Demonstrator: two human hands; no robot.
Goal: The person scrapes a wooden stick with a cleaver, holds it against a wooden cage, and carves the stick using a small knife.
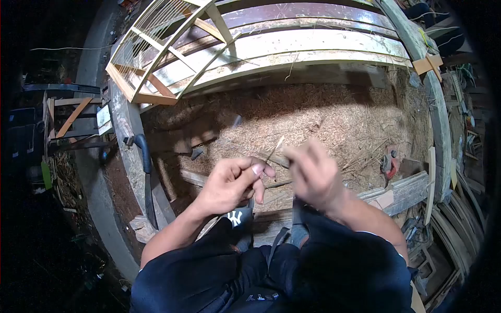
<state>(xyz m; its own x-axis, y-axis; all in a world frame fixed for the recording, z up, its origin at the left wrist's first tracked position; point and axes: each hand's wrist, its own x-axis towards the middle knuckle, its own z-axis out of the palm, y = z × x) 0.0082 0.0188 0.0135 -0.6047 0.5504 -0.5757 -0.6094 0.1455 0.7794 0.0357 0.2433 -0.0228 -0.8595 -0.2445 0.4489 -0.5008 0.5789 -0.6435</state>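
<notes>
A thin sliver of wood or bamboo (274, 148) with a pale tip rises from the fingers of my left hand (232, 180). Thumb and forefinger pinch it near its lower end. Close by on the right, my right hand (315, 175) is raised with its fingers curled inward. Motion blurs those fingertips, so whether they hold anything is unclear. Both hands hover over ground strewn with shavings (308, 122), in front of my knees.
A slatted wooden frame with thin parallel rods (162, 49) leans on pale planks (292, 44) at upper left. A blue-handled tool (143, 151) rests along the left beam (128, 117). A red tool (390, 164) lies at right, near a weathered board (407, 190).
</notes>
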